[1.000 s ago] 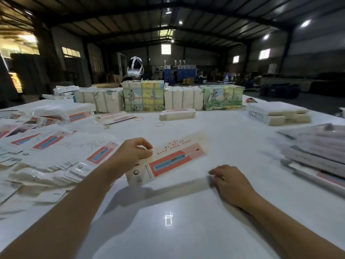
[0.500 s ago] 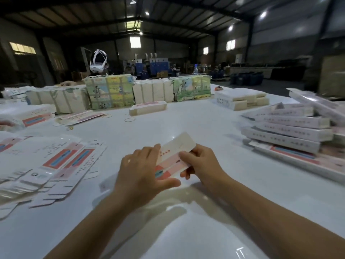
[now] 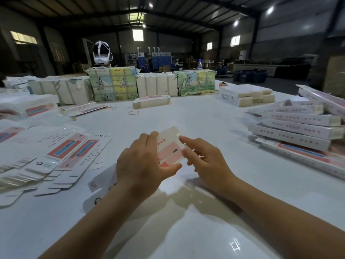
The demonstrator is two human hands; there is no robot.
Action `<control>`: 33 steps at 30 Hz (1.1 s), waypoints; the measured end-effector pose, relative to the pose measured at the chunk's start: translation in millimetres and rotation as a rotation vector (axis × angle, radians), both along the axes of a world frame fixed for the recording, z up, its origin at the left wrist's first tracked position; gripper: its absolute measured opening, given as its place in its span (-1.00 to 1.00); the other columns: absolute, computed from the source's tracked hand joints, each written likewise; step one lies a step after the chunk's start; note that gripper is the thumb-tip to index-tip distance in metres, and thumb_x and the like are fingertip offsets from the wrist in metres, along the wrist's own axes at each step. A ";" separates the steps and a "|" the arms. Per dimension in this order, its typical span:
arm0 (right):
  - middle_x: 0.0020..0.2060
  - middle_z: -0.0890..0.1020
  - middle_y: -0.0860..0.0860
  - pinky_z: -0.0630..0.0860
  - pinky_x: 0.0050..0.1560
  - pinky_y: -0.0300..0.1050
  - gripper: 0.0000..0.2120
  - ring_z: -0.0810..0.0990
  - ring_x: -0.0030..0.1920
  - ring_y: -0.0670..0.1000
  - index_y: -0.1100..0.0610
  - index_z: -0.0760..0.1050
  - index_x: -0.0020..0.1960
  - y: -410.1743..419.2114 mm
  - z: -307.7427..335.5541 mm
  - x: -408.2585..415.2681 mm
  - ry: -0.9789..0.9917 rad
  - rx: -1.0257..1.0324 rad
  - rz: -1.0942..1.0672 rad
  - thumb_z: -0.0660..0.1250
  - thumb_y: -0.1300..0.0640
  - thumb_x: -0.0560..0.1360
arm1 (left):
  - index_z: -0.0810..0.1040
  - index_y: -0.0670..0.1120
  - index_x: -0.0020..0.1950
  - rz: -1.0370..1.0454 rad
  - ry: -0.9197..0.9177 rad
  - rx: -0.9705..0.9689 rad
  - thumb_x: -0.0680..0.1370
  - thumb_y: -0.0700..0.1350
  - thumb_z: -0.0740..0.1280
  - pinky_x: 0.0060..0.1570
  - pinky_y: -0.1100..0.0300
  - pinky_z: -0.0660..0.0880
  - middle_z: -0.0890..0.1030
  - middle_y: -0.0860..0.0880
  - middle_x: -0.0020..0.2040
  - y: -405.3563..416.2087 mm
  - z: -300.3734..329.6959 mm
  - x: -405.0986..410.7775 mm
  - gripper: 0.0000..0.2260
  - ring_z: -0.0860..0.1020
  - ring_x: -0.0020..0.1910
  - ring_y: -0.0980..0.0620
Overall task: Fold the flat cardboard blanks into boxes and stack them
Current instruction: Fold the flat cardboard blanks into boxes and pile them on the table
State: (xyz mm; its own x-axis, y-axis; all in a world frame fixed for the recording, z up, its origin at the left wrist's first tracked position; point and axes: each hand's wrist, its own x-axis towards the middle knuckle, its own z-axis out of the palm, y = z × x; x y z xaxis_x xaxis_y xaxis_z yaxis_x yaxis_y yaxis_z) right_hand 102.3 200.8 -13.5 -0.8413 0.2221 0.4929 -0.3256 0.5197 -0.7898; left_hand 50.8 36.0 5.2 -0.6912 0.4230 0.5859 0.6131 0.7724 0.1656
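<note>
Folded long white boxes [image 3: 298, 128] lie stacked at far right; a large spread of flat white-and-red cardboard blanks [image 3: 61, 150] waits at left. At near centre, my left hand [image 3: 141, 165] grips one red-and-white blank [image 3: 169, 150], unformed; my right hand [image 3: 205, 161] pinches its edge.

We stand in a dim warehouse: dark pitched roof [image 3: 168, 14] (spot lamps glowing), small bright windows [image 3: 137, 34], glossy white table [image 3: 186, 230].

Position: head-worn, above the near edge of the white glossy table [image 3: 205, 230].
Facing: forward and down.
Range: close on both hands.
Views: one.
</note>
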 end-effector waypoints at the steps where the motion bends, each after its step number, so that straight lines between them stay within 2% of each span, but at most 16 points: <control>1: -0.11 0.59 -0.05 0.43 -0.18 -0.28 -0.73 0.56 -0.20 -0.09 -0.05 0.54 0.24 1.5 -0.8 0.6 0.033 0.088 -0.029 0.29 0.15 0.56 | 0.25 -0.06 0.43 0.016 0.007 -0.046 0.33 0.40 0.29 -0.10 0.13 0.48 0.47 -0.01 0.14 -0.1 0.0 0.4 -0.18 0.47 0.02 -0.01; 3: -0.12 0.58 -0.01 0.41 -0.17 -0.32 -0.75 0.56 -0.19 -0.08 -0.06 0.58 0.18 0.3 -2.5 1.3 0.056 0.190 -0.045 0.32 0.16 0.55 | 0.21 -0.04 0.44 0.048 0.032 -0.128 0.35 0.43 0.23 -0.06 0.17 0.42 0.44 0.03 0.17 -1.1 0.8 -0.1 -0.19 0.45 0.05 0.02; 4: -0.11 0.59 0.01 0.43 -0.18 -0.31 -0.75 0.56 -0.19 -0.09 -0.08 0.59 0.16 -1.0 -1.9 1.0 0.018 0.148 -0.018 0.32 0.17 0.54 | 0.21 -0.04 0.43 0.059 0.042 -0.148 0.35 0.44 0.21 -0.07 0.18 0.41 0.44 0.03 0.17 -1.8 1.4 -0.7 -0.19 0.45 0.04 0.03; 5: -0.09 0.60 0.03 0.47 -0.21 -0.28 -0.75 0.57 -0.20 -0.08 -0.07 0.61 0.14 -2.9 0.7 1.0 -0.055 0.019 0.046 0.32 0.18 0.54 | 0.21 -0.04 0.43 0.068 0.050 -0.160 0.36 0.44 0.20 -0.07 0.19 0.41 0.44 0.03 0.17 -2.6 2.0 -1.0 -0.20 0.45 0.04 0.03; 8: -0.13 0.65 0.09 0.53 -0.34 -0.16 -0.82 0.61 -0.20 -0.02 0.08 0.67 -0.02 -6.3 9.2 -0.5 -0.329 -0.566 0.346 0.30 0.23 0.52 | 0.21 -0.04 0.42 0.087 0.082 -0.193 0.37 0.45 0.17 -0.06 0.18 0.42 0.44 0.02 0.17 -2.8 1.5 -1.0 -0.21 0.46 0.05 0.02; 9: -0.16 0.66 0.08 0.54 -0.35 -0.14 -0.84 0.62 -0.20 0.00 0.09 0.67 -0.07 -6.2 10.2 -0.8 -0.383 -0.659 0.400 0.31 0.21 0.51 | 0.22 -0.04 0.42 0.080 0.090 -0.199 0.37 0.45 0.17 -0.07 0.18 0.40 0.45 0.02 0.17 -1.5 0.9 -0.9 -0.21 0.46 0.05 0.01; 11: -0.13 0.67 0.09 0.56 -0.32 -0.11 -0.87 0.61 -0.17 0.02 0.10 0.66 -0.06 -3.9 7.6 -2.1 -0.417 -0.632 0.466 0.34 0.15 0.46 | 0.23 -0.04 0.41 0.046 0.094 -0.199 0.36 0.46 0.18 -0.12 0.21 0.35 0.46 0.02 0.17 1.9 0.0 -0.3 -0.21 0.47 0.04 0.02; 13: -0.07 0.66 0.12 0.56 -0.26 -0.10 -0.81 0.59 -0.15 0.04 0.07 0.63 0.03 -0.4 5.9 -3.2 -0.388 -0.468 0.491 0.34 0.10 0.45 | 0.25 -0.02 0.41 0.008 0.073 -0.173 0.34 0.46 0.22 -0.16 0.22 0.33 0.48 0.03 0.16 2.5 2.0 -0.5 -0.19 0.48 0.01 0.03; 15: -0.13 0.64 0.14 0.54 -0.23 -0.13 -0.82 0.58 -0.20 0.03 0.06 0.63 0.03 4.6 8.5 -2.0 -0.323 -0.295 0.470 0.35 0.09 0.45 | 0.30 -0.01 0.38 -0.044 0.012 -0.112 0.31 0.43 0.30 -0.20 0.21 0.39 0.50 0.04 0.13 -0.3 6.1 -0.6 -0.21 0.46 -0.07 0.04; 18: -0.26 0.66 0.06 0.51 -0.24 -0.17 -0.88 0.57 -0.29 -0.03 -0.03 0.66 -0.10 9.3 8.8 -0.7 -0.298 -0.160 0.453 0.42 0.01 0.38 | 0.41 0.06 0.27 -0.091 -0.018 -0.095 0.32 0.37 0.32 -0.29 0.19 0.38 0.55 0.08 0.03 -6.0 10.8 -0.4 -0.37 0.44 -0.19 0.04; 20: -0.29 0.69 0.04 0.51 -0.22 -0.13 -0.82 0.58 -0.33 -0.02 -0.05 0.65 -0.13 8.3 5.2 -0.7 -0.354 -0.127 0.438 0.45 -0.07 0.30 | 0.45 0.09 0.17 -0.080 -0.019 -0.135 0.36 0.32 0.30 -0.30 0.18 0.33 0.59 0.09 -0.04 -7.3 11.8 0.5 -0.51 0.49 -0.19 -0.01; 23: -0.32 0.69 0.11 0.53 -0.22 -0.11 -0.86 0.59 -0.35 0.03 0.01 0.67 -0.20 8.0 3.6 -1.0 -0.362 -0.162 0.417 0.44 -0.04 0.33 | 0.44 0.10 0.14 -0.106 -0.094 -0.125 0.35 0.35 0.32 -0.29 0.16 0.40 0.57 0.12 -0.09 -6.4 9.9 -1.4 -0.52 0.49 -0.20 0.01; 26: -0.32 0.69 0.09 0.54 -0.25 -0.18 -0.91 0.59 -0.36 0.01 0.01 0.69 -0.20 11.2 8.9 0.5 -0.290 -0.202 0.373 0.41 0.12 0.44 | 0.37 0.14 0.25 -0.173 -0.292 -0.116 0.31 0.36 0.38 -0.20 0.19 0.49 0.52 0.16 0.06 -10.6 6.6 -6.9 -0.40 0.50 -0.12 0.11; 28: -0.33 0.68 0.11 0.55 -0.28 -0.18 -0.91 0.58 -0.37 0.02 0.07 0.66 -0.13 13.2 11.9 0.6 -0.211 -0.234 0.305 0.39 0.20 0.49 | 0.33 0.12 0.31 -0.191 -0.376 -0.137 0.32 0.34 0.39 -0.24 0.28 0.48 0.48 0.16 0.10 -16.0 3.8 -11.1 -0.35 0.51 -0.14 0.11; 30: -0.36 0.67 0.13 0.53 -0.34 -0.19 -0.92 0.56 -0.42 0.02 0.15 0.56 -0.03 10.7 12.6 -0.5 -0.111 -0.312 0.217 0.38 0.26 0.49 | 0.37 0.11 0.26 -0.200 -0.414 -0.067 0.34 0.31 0.41 -0.22 0.26 0.52 0.49 0.15 0.04 -19.3 1.2 -14.9 -0.41 0.52 -0.17 0.10; 33: -0.40 0.65 0.06 0.52 -0.39 -0.22 -0.77 0.55 -0.44 -0.03 0.08 0.40 0.02 1.8 8.0 -2.7 0.026 -0.432 0.039 0.39 0.29 0.47 | 0.34 0.14 0.16 -0.171 -0.367 0.050 0.33 0.30 0.43 -0.24 0.28 0.52 0.45 0.18 -0.01 -17.7 -0.2 -16.1 -0.48 0.55 -0.19 0.09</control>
